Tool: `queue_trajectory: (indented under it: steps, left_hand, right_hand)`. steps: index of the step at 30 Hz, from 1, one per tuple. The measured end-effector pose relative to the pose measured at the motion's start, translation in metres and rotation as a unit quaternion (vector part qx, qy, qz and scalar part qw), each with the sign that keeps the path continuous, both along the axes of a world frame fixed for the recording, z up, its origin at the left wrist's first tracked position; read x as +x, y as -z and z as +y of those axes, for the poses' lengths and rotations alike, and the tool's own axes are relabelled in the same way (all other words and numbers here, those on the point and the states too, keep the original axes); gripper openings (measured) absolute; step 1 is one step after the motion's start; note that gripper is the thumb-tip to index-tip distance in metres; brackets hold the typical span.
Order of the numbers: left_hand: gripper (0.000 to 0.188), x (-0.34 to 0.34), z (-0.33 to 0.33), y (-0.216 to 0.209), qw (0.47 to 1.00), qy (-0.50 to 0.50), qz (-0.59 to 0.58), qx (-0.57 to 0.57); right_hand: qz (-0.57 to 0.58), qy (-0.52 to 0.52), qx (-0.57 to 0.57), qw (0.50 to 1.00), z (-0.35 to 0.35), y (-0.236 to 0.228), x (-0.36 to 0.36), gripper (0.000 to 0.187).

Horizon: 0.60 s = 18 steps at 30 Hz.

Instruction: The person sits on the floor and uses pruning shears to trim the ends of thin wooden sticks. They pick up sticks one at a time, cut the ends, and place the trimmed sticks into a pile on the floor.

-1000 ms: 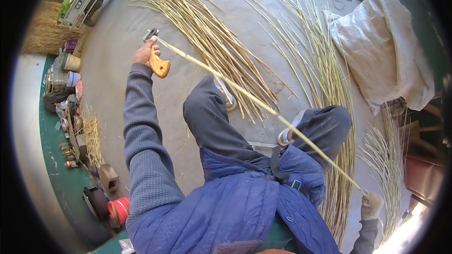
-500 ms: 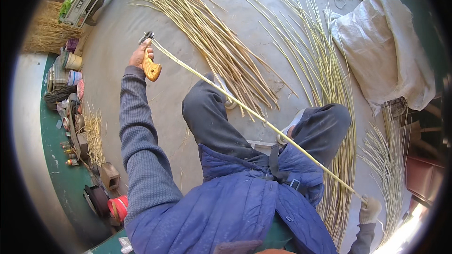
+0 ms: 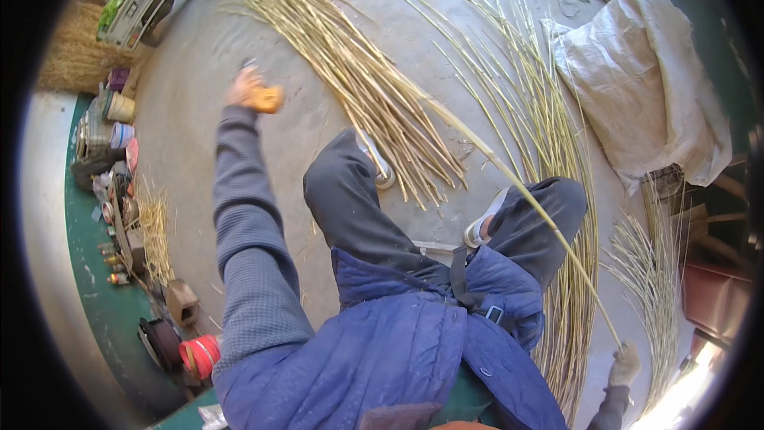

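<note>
Out to the left, smeared by motion, my left hand [image 3: 243, 91] is closed round a wooden-handled tool [image 3: 268, 99]; a small dark metal head pokes out beyond the fingers. At the lower right my gloved right hand [image 3: 625, 365] grips one end of a long pale willow-like rod [image 3: 549, 221]. From there the rod rises over my right knee toward a bundle of brownish rods [image 3: 374, 91] on the floor. Its far end is blurred and hard to tell from that bundle. The rod is apart from the tool.
Greenish rods [image 3: 569, 271] lie in a long pile at my right, with a smaller bunch [image 3: 649, 271] farther right. A white woven sack [image 3: 645, 84] stands behind them. Along the left are tubs, a red spool [image 3: 199, 356] and a wooden block [image 3: 181, 301]. A cart [image 3: 151, 0] is at the far left.
The rod has come away from the tool, and its far end has swung right to the brownish bundle. My left hand has turned and dipped slightly; my right hand moved a little lower.
</note>
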<state>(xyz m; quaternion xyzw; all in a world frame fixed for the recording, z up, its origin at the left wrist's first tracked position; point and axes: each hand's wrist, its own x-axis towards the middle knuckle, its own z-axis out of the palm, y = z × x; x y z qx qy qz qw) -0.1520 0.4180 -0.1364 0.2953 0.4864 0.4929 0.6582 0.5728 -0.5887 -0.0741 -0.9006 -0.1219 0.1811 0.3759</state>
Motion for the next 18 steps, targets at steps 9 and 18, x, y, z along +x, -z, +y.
queue_trajectory:
  steps: [9, 18]
  left_hand:
    - [0.026, 0.037, -0.056, -0.065, 0.994, 0.091, 0.059, -0.022]
    - [0.023, 0.245, -0.136, 0.007, 0.935, 0.308, 0.175, -0.034]
  right_hand:
    - [-0.223, -0.219, -0.406, 0.859, 0.124, -0.020, -0.003, 0.028]
    - [-0.234, -0.199, -0.338, 0.890, 0.304, -0.018, -0.006, 0.036]
